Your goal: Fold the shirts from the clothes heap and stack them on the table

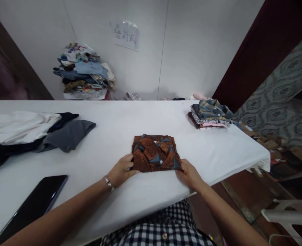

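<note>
A folded shirt [154, 153], brown-orange with grey-blue patches, lies as a flat rectangle near the table's front edge, its collar and a white button facing up. My left hand [125, 167], with a silver bracelet at the wrist, grips the shirt's near left corner; the thumb rests along the edge and the fingertips are partly hidden. At the near right corner my right hand [189, 173] is closed on the cloth, its fingers partly under the shirt.
A white-covered table [110, 130] holds loose clothes [69, 135] and a black tablet-like device [35, 205] at left, and a stack of folded shirts [211, 114] at back right. Behind it rises a tall clothes pile [85, 73]. A white plastic chair [289, 217] stands at lower right.
</note>
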`<state>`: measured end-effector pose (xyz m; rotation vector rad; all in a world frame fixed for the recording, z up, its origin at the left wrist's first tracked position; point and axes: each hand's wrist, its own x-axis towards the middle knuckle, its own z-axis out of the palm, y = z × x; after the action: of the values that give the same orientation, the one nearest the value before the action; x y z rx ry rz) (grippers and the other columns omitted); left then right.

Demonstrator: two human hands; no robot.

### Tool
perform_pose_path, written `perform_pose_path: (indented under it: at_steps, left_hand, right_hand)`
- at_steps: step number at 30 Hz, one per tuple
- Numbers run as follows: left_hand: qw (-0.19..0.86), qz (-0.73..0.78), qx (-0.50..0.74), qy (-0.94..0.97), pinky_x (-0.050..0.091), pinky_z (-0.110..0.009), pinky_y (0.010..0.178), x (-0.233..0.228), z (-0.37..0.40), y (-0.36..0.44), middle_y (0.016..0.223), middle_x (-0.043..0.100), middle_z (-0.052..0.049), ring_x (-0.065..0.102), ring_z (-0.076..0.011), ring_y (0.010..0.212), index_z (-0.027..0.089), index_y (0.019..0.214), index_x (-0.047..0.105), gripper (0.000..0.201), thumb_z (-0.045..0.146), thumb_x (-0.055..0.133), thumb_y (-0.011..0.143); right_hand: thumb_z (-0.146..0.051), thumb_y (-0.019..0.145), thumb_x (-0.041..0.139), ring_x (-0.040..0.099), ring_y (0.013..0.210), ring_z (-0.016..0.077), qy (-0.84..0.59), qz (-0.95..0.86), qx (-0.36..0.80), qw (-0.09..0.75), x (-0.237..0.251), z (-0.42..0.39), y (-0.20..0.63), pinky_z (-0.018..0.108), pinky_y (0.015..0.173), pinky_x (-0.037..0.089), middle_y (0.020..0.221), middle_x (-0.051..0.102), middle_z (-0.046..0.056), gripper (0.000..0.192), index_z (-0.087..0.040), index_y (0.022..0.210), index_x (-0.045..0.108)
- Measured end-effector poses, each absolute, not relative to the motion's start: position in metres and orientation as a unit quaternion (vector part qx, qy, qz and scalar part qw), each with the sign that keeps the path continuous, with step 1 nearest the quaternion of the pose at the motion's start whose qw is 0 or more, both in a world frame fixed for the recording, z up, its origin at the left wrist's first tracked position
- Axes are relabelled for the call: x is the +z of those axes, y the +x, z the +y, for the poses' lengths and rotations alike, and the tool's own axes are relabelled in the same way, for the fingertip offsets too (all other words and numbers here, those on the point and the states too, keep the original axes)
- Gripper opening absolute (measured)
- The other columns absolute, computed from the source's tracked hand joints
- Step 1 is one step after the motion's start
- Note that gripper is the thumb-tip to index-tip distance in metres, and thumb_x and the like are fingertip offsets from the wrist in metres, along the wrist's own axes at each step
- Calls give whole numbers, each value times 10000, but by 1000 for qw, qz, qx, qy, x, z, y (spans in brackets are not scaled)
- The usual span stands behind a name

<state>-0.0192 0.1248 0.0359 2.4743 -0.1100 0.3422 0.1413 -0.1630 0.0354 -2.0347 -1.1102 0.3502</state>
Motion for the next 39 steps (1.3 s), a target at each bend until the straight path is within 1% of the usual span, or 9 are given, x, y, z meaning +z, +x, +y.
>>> perform_pose_path:
  at_steps: [4, 8, 13, 18, 23, 26, 32, 35, 39]
  left_hand:
    - [380, 63, 123, 915, 472, -376, 937, 50, 133, -16, 1159, 654, -63, 596, -227, 1057, 236, 825, 724, 330, 514, 548, 797]
    - [390, 251, 137, 875, 495, -354, 852, 63, 141, -1, 988, 710, -47, 637, -228, 940, 219, 825, 682, 473, 601, 404, 822]
    - [309, 280, 91, 904, 502, -313, 726, 61, 138, 35, 928, 721, -49, 656, -223, 861, 226, 905, 648, 392, 564, 489, 789]
    - [224, 263, 61, 936, 486, -362, 746, 48, 134, 51, 986, 690, -97, 640, -269, 906, 215, 892, 644, 237, 388, 564, 751]
    - [251, 285, 117, 918, 503, -380, 786, 54, 138, 31, 1073, 637, -153, 627, -262, 940, 153, 1045, 601, 497, 571, 475, 807]
    - [250, 225, 202, 920, 508, -368, 773, 65, 130, 6, 1101, 620, -142, 626, -219, 878, 158, 1105, 575, 473, 537, 478, 840]
    - [99, -106, 201, 969, 413, -445, 926, 73, 84, -17, 1177, 614, -87, 541, -241, 1079, 239, 1138, 587, 307, 308, 582, 838]
    - [31, -123, 159, 979, 382, -467, 955, 64, 72, -1, 1188, 610, -100, 526, -257, 1106, 214, 1186, 563, 361, 168, 546, 828]
    - [-1, -80, 129, 988, 448, -393, 804, 60, 74, 22, 990, 666, -87, 596, -225, 914, 178, 1086, 600, 282, 117, 444, 859]
  right_hand:
    - [-122, 705, 522, 571, 995, 241, -772, -374, 204, 471, 47, -164, 148, 378, 902, 440, 1087, 674, 16, 417, -261, 1062, 687]
    - [-300, 722, 628, 605, 963, 229, -764, -198, 208, 578, 49, -155, 165, 373, 867, 475, 1107, 670, 46, 513, -220, 1227, 588]
    - [-349, 710, 691, 621, 929, 246, -823, -227, 167, 493, 43, -118, 181, 420, 901, 450, 974, 692, 49, 507, -260, 1202, 606]
    - [-228, 653, 716, 570, 1062, 252, -827, -298, 100, 466, 37, -105, 184, 390, 994, 376, 1087, 664, 51, 402, -263, 1052, 681]
    - [-411, 730, 658, 608, 728, 182, -860, -206, 113, 453, 42, -139, 180, 330, 742, 473, 889, 670, 29, 565, -237, 1259, 557]
    - [-459, 725, 655, 567, 595, 142, -833, -171, 127, 510, 48, -164, 160, 279, 562, 453, 834, 656, 11, 577, -228, 1241, 541]
    - [-492, 726, 683, 643, 623, 152, -644, -64, 403, 648, 58, -170, 98, 250, 492, 499, 840, 683, 59, 396, -170, 940, 593]
    - [-452, 728, 715, 688, 804, 208, -557, -42, 490, 669, 58, -157, 80, 283, 568, 550, 992, 692, 117, 414, -152, 985, 589]
    - [-423, 767, 704, 673, 947, 238, -475, -16, 535, 699, 52, -140, 75, 322, 684, 568, 1070, 673, 140, 387, -144, 1007, 585]
